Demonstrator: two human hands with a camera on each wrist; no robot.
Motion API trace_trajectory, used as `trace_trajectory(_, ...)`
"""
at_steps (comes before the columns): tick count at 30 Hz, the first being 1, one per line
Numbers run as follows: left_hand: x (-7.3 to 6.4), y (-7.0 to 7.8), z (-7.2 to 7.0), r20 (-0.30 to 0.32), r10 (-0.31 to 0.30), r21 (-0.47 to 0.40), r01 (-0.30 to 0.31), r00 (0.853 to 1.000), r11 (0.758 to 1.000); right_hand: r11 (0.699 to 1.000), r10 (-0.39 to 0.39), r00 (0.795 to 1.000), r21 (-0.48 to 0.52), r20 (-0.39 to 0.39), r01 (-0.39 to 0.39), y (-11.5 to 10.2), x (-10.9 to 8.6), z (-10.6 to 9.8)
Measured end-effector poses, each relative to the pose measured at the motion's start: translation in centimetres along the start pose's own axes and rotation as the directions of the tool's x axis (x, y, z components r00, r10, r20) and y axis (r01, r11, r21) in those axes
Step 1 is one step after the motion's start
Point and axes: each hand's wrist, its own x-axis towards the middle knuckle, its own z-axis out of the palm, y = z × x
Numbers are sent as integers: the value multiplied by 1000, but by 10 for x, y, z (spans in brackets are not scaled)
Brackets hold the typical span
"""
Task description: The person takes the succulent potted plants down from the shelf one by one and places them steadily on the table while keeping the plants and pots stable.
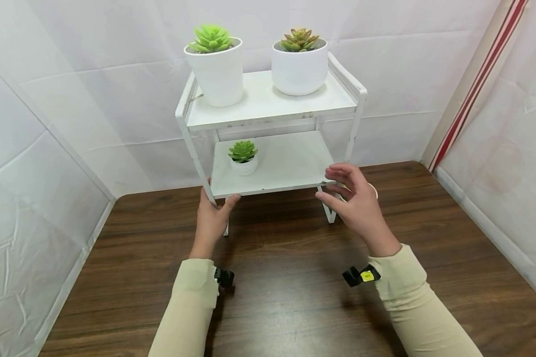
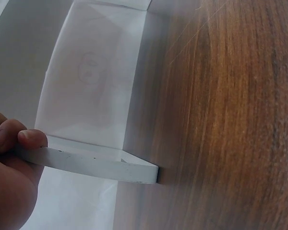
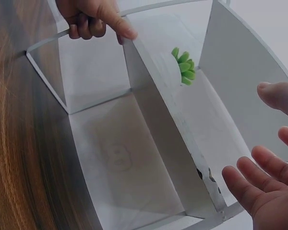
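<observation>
**Head view: rack (image 1: 272, 118) loaded, left hand (image 1: 211, 218) gripping it, right hand (image 1: 356, 201) loose**

Left hand: curled round the rack's left front leg, thumb along the front edge of the lower shelf (image 1: 290, 158).
Right hand: half open, fingers apart and slightly bent, just beside the shelf's right front corner. Holds nothing; no contact visible from the right wrist.

Rack: toward the back of the desk (image 1: 268, 307), paint chipped along the edges. Can't tell if every foot bears on the wood.
Pots: tall white pot (image 1: 219, 79) left and rounder white pot (image 1: 299, 69) right on the top shelf (image 1: 256, 84); small white pot (image 1: 244, 167) left on the lower shelf. All upright, each with a succulent.

Progress, my read: pot placement looks done. What's left is probably steadying or positioning the rack, given the one-handed grip.

Surface: dark brown wood grain, fine scratches.
Room: creased white sheeting (image 1: 138, 99) behind and both sides, red-and-white strip (image 1: 475, 84) down the right back corner.
</observation>
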Motion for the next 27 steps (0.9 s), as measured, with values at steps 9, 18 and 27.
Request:
trace_trajectory(9,0,0,1,-8,-10,2,10,1000,1000,1000,6,1000,-27,13,-6,-2,4,5)
trace_trajectory(18,-1,0,1,-8,-9,11,9,1000,1000,1000,-9,1000,-9,22,9,-6,8,11)
trace_trajectory(27,-1,0,1,-10,-7,10,7,1000,1000,999,-22,999,50,23,21,-5,14,18)
